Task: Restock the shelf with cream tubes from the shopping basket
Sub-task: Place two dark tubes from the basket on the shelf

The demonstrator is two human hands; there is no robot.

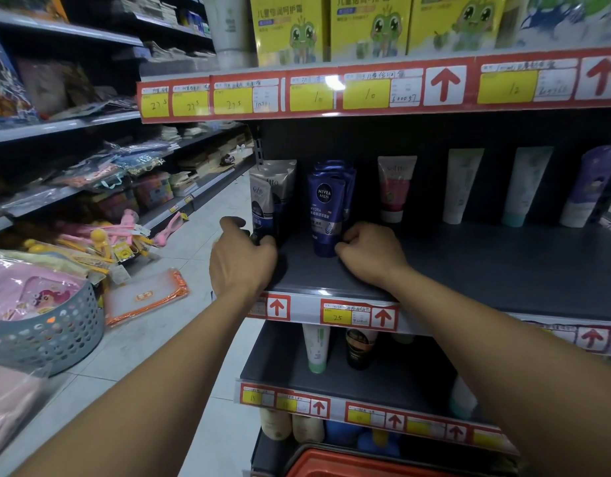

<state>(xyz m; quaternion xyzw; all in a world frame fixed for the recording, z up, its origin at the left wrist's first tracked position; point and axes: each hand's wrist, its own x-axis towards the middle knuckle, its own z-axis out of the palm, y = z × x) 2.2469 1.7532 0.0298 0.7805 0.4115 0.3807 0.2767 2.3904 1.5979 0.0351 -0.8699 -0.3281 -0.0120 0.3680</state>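
Both my arms reach onto the dark middle shelf [469, 266]. My left hand [244, 258] curls its fingers round the foot of a grey Softto tube [263, 201] standing upright at the shelf's left end. My right hand [369, 254] has its fingers curled against the cap end of a blue Nivea Men tube [326, 215], which stands cap-down with more of the same behind it; whether I truly grip it I cannot tell. Further right on the same shelf stand a pink Softto tube [395, 187] and two pale tubes. The red shopping basket [349, 464] shows at the bottom edge, below the shelves. A grey perforated basket [56, 328] sits on the floor to my left.
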